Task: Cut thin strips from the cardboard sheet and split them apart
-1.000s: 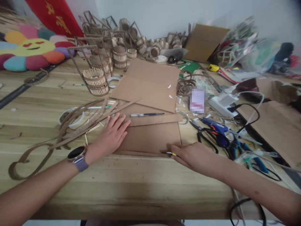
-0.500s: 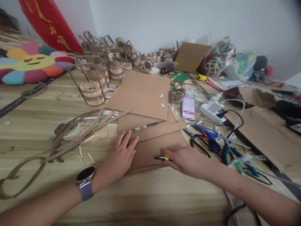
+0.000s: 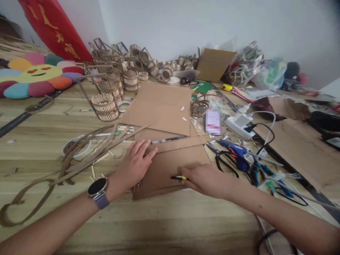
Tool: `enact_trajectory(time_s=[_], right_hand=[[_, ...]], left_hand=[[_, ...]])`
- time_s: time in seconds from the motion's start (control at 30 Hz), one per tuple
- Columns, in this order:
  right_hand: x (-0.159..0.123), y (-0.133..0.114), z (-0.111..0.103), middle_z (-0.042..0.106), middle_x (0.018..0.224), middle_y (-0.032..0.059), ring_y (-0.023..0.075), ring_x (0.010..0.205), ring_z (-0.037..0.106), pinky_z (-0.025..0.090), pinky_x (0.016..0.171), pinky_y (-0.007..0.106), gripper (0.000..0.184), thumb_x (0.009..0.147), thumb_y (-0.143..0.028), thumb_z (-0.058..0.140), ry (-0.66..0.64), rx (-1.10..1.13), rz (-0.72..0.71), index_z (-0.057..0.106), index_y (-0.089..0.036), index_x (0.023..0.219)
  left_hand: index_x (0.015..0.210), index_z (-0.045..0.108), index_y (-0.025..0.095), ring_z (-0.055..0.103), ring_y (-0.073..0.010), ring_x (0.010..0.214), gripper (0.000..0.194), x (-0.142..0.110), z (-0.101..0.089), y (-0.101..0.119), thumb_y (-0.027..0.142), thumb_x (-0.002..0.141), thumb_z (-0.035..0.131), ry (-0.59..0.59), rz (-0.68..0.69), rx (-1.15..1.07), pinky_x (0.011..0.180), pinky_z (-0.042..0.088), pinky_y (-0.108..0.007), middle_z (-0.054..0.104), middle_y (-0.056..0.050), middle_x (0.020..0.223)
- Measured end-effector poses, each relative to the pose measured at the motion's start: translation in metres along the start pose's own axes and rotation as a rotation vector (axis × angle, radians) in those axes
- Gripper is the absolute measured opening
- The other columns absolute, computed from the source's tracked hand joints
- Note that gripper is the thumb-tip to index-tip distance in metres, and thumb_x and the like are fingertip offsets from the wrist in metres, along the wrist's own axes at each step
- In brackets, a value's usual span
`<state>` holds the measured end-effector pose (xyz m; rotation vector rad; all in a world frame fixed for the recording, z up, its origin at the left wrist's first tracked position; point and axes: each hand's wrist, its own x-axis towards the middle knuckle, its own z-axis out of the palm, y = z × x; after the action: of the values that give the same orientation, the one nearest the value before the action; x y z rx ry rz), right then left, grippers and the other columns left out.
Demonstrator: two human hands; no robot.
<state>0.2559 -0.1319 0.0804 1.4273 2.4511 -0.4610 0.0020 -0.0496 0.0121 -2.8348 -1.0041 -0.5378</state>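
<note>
My left hand (image 3: 136, 161) lies with fingers spread on the left part of a brown cardboard sheet (image 3: 162, 177), its fingertips at the end of a narrow cardboard strip (image 3: 180, 144). Just above that strip rests a dark pen (image 3: 170, 139), its left end close to my fingers. My right hand (image 3: 202, 179) is closed around a yellow and black utility knife (image 3: 178, 177), whose dark tip points left over the sheet. Most of the knife's handle is hidden in my palm. Another cardboard piece (image 3: 159, 106) lies farther back, overlapping the lower one.
Scissors (image 3: 223, 156), a blue glue gun (image 3: 236, 150) and blue-handled pliers (image 3: 255, 173) crowd the right side, near a power strip (image 3: 239, 122) with cables. Brown strips (image 3: 79, 156) curl at left. Small slatted buckets (image 3: 105, 106) stand behind. A cardboard box (image 3: 216, 65) sits at the back.
My left hand has shifted slightly up on the cardboard, nearer the strip and pen. The right hand with the utility knife has moved a little left.
</note>
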Motion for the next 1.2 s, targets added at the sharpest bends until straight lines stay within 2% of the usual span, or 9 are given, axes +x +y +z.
enact_trajectory(time_s=[0.07, 0.2, 0.37, 0.5, 0.6, 0.7, 0.93, 1.03, 1.2], right_hand=[[0.002, -0.001, 0.002, 0.073, 0.089, 0.0054, 0.0215, 0.081, 0.069, 0.035, 0.06, 0.027, 0.021, 0.098, -0.032, 0.044, -0.02, -0.004, 0.003, 0.059, -0.019, 0.105], [0.008, -0.009, 0.0, 0.074, 0.087, 0.0051, 0.0209, 0.076, 0.07, 0.031, 0.056, 0.027, 0.022, 0.1, -0.032, 0.043, -0.042, -0.044, -0.003, 0.058, -0.02, 0.109], [0.028, -0.033, -0.007, 0.075, 0.084, 0.0039, 0.0206, 0.072, 0.07, 0.027, 0.052, 0.028, 0.02, 0.099, -0.035, 0.047, -0.057, -0.149, -0.089, 0.06, -0.02, 0.098], [0.045, -0.054, -0.009, 0.074, 0.078, 0.0041, 0.0218, 0.069, 0.071, 0.026, 0.049, 0.027, 0.024, 0.1, -0.037, 0.045, -0.1, -0.231, -0.12, 0.062, -0.02, 0.099], [0.053, -0.062, -0.003, 0.073, 0.074, 0.0046, 0.0217, 0.064, 0.07, 0.024, 0.046, 0.026, 0.024, 0.099, -0.037, 0.046, -0.038, -0.285, -0.183, 0.062, -0.019, 0.101], [0.056, -0.067, 0.003, 0.073, 0.076, 0.0053, 0.021, 0.061, 0.07, 0.024, 0.043, 0.026, 0.019, 0.098, -0.029, 0.048, 0.027, -0.333, -0.26, 0.062, -0.017, 0.1], [0.059, -0.079, -0.002, 0.072, 0.079, 0.0068, 0.0221, 0.062, 0.07, 0.029, 0.042, 0.026, 0.013, 0.095, -0.019, 0.051, -0.033, -0.384, -0.217, 0.062, -0.014, 0.099], [0.06, -0.083, -0.002, 0.072, 0.081, 0.0087, 0.0227, 0.065, 0.071, 0.033, 0.043, 0.026, 0.015, 0.092, -0.013, 0.051, -0.023, -0.418, -0.202, 0.061, -0.013, 0.103], [0.061, -0.083, -0.001, 0.072, 0.08, 0.0103, 0.0215, 0.061, 0.069, 0.034, 0.042, 0.026, 0.018, 0.092, -0.013, 0.05, -0.003, -0.47, -0.214, 0.06, -0.01, 0.107]], left_hand=[[0.133, 0.058, 0.019, 0.039, -0.0319, 0.135, 0.039, -0.003, 0.002, 0.0, 0.021, 0.101, 0.037, -0.024, 0.042, -0.058, 0.111, 0.036, -0.057, 0.047, -0.016, 0.145], [0.137, 0.055, 0.019, 0.038, -0.0314, 0.137, 0.04, -0.006, 0.005, -0.002, 0.025, 0.102, 0.037, -0.051, 0.039, -0.087, 0.111, 0.037, -0.055, 0.044, -0.015, 0.148], [0.139, 0.053, 0.018, 0.037, -0.0329, 0.139, 0.041, -0.006, 0.004, 0.001, 0.027, 0.102, 0.037, -0.106, 0.004, -0.095, 0.114, 0.032, -0.057, 0.042, -0.017, 0.15], [0.141, 0.052, 0.017, 0.035, -0.0353, 0.141, 0.046, -0.006, 0.004, 0.004, 0.039, 0.101, 0.042, -0.111, -0.021, -0.109, 0.115, 0.03, -0.056, 0.04, -0.018, 0.152], [0.141, 0.051, 0.017, 0.034, -0.0356, 0.141, 0.05, -0.006, 0.006, 0.005, 0.044, 0.099, 0.046, -0.106, -0.034, -0.112, 0.116, 0.028, -0.055, 0.039, -0.018, 0.153], [0.141, 0.051, 0.018, 0.033, -0.0343, 0.142, 0.05, -0.007, 0.008, 0.006, 0.045, 0.099, 0.046, -0.105, -0.044, -0.124, 0.116, 0.028, -0.054, 0.038, -0.018, 0.154], [0.142, 0.05, 0.019, 0.032, -0.0345, 0.143, 0.051, -0.007, 0.011, 0.006, 0.045, 0.099, 0.047, -0.109, -0.058, -0.14, 0.118, 0.025, -0.053, 0.035, -0.017, 0.156], [0.142, 0.05, 0.019, 0.032, -0.0352, 0.143, 0.052, -0.006, 0.01, 0.006, 0.046, 0.098, 0.047, -0.117, -0.058, -0.144, 0.117, 0.026, -0.053, 0.036, -0.017, 0.155], [0.143, 0.049, 0.019, 0.031, -0.0348, 0.143, 0.054, -0.006, 0.009, 0.005, 0.049, 0.098, 0.045, -0.126, -0.054, -0.14, 0.117, 0.026, -0.054, 0.036, -0.018, 0.155]])
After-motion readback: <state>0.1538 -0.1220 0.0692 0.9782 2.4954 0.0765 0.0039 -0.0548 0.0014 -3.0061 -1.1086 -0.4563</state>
